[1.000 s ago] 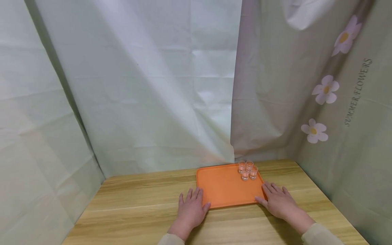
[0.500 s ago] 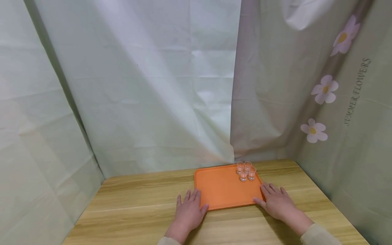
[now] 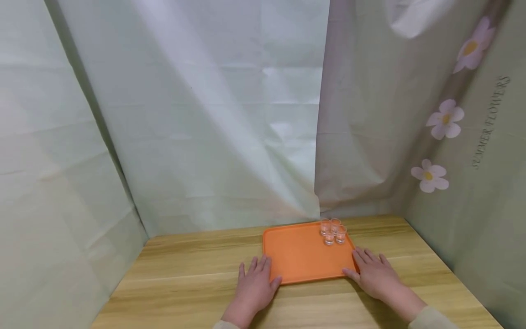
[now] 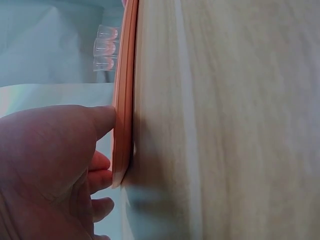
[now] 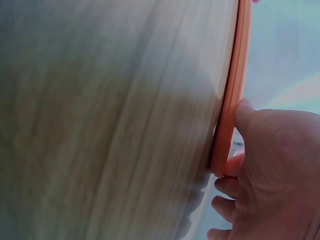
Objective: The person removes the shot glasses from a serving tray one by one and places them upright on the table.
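One orange tray [image 3: 304, 256] is lying on the wooden table [image 3: 185, 274], its far edge near the hanging cloth [image 3: 213, 137]. Two hands are bracketing its near corners: the left hand [image 3: 255, 285] is touching the near left corner, and the right hand [image 3: 376, 276] the near right. On each, the thumb is resting against the near rim while the fingers are reaching along the side, fairly straight and spread apart, not clamping the tray. This matched placing is probably steadying it evenly from both sides, with the palms staying outside the rim.

Four clear cups [image 3: 340, 235] are standing upright in a tight cluster in the tray's far right corner, perhaps grouped so that they are taking up little room and sitting well away from both thumbs. Whether they are holding any liquid is hard to tell, since orange is showing through them. Three printed flowers [image 3: 445, 119] are running down the cloth on the right, beside one line of lettering [image 3: 491, 123].
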Demonstrator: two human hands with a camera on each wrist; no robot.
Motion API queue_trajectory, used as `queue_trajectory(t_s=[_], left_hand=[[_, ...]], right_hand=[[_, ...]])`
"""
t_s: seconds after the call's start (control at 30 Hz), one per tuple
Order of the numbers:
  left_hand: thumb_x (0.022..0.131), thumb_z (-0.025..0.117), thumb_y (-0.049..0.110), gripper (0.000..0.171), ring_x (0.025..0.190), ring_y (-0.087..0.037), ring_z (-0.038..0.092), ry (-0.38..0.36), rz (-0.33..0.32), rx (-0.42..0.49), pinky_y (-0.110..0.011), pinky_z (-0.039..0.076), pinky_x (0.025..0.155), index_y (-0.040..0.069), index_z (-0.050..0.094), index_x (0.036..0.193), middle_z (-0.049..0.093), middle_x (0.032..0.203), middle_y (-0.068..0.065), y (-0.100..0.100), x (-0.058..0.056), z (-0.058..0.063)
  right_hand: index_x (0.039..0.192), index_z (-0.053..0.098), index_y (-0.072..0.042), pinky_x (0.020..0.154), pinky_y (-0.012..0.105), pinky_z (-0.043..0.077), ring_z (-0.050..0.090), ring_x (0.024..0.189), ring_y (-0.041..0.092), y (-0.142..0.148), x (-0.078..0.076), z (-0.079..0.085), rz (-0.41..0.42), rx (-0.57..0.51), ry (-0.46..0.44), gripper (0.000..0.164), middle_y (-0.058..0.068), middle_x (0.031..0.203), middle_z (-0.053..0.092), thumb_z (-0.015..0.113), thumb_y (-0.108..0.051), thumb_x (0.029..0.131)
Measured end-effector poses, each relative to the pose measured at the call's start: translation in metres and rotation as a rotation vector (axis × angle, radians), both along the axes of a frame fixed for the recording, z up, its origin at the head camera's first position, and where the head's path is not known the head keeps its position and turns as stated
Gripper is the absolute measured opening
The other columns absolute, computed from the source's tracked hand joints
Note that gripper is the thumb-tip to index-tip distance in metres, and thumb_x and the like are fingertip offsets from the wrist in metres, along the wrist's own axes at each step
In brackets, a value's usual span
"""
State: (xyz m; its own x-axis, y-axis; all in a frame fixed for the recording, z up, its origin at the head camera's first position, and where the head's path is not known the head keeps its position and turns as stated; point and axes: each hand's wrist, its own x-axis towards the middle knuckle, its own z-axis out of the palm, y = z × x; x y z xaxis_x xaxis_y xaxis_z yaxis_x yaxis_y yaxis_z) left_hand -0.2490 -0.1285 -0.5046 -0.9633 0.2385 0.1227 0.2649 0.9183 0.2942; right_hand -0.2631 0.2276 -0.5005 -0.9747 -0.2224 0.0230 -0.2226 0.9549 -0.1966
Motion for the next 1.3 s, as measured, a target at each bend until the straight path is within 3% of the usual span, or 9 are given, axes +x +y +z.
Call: queue_trajectory(t_s=[0.63, 1.3], left_hand=[[0.107, 0.069, 0.05, 0.071, 0.155, -0.049, 0.043, 0.034, 0.012, -0.006, -0.079, 0.021, 0.125, 0.0, 0.058, 0.157, 0.053, 0.166, -0.018, -0.013, 0.006, 0.0], [0.107, 0.071, 0.048, 0.071, 0.154, -0.052, 0.043, -0.016, 0.015, 0.025, -0.084, 0.02, 0.121, -0.002, 0.058, 0.156, 0.053, 0.165, -0.021, -0.032, 0.016, -0.003]], right_hand=[[0.156, 0.055, 0.009, 0.121, 0.079, 0.029, 0.044, 0.152, 0.054, -0.014, 0.008, 0.003, 0.011, -0.011, 0.043, 0.081, 0.031, 0.164, 0.049, 0.056, -0.058, 0.112], [0.157, 0.055, 0.007, 0.124, 0.075, 0.029, 0.043, 0.155, 0.049, -0.034, 0.017, 0.0, 0.004, -0.019, 0.011, 0.081, 0.027, 0.165, 0.05, 0.057, -0.059, 0.111]])
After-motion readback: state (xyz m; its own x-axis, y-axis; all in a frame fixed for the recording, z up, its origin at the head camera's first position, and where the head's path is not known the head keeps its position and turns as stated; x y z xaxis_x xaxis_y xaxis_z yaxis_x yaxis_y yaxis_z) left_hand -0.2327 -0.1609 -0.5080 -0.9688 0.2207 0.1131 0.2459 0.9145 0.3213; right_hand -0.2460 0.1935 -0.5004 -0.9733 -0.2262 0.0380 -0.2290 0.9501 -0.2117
